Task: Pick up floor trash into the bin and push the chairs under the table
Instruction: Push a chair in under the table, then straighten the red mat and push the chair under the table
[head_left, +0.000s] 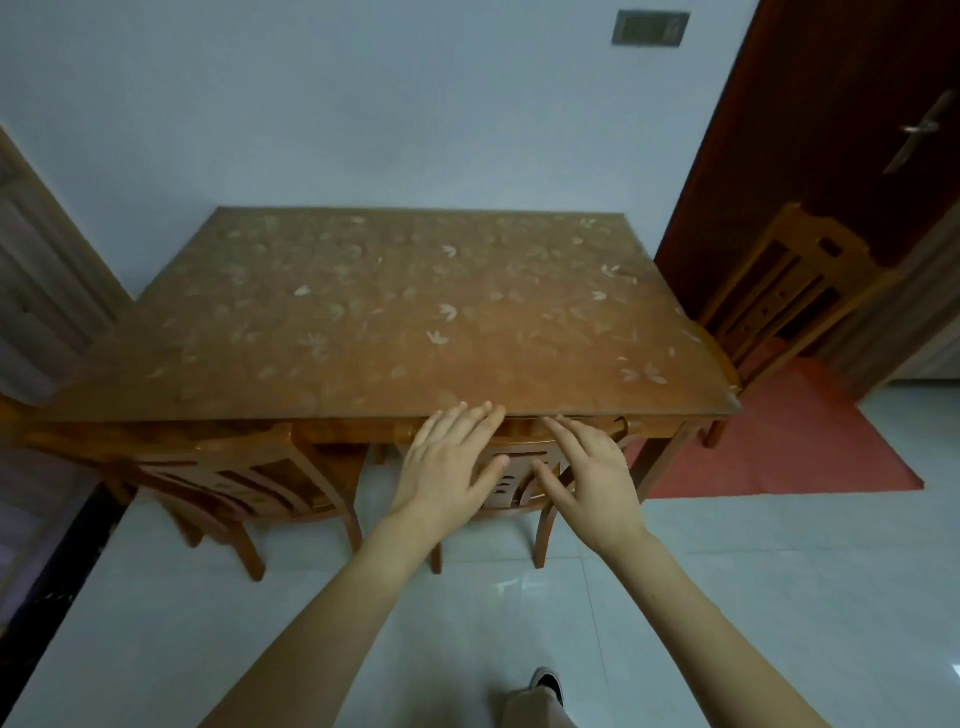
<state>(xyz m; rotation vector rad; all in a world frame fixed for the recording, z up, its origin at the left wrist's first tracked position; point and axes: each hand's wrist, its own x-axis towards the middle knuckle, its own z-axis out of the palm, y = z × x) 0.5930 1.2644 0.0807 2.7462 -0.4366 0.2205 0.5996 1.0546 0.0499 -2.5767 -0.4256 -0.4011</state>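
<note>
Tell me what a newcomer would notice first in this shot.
Two outstretched arms end in the left hand and right hand, fingers straight, at the near edge of the leaf-patterned table, over the back of a tucked-in chair. A second chair sits to its left; a red mat lies at right.

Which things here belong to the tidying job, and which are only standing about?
Belong: left hand, right hand, middle chair, left chair, end chair, table.
Just there: red mat, door, wall switch.
</note>
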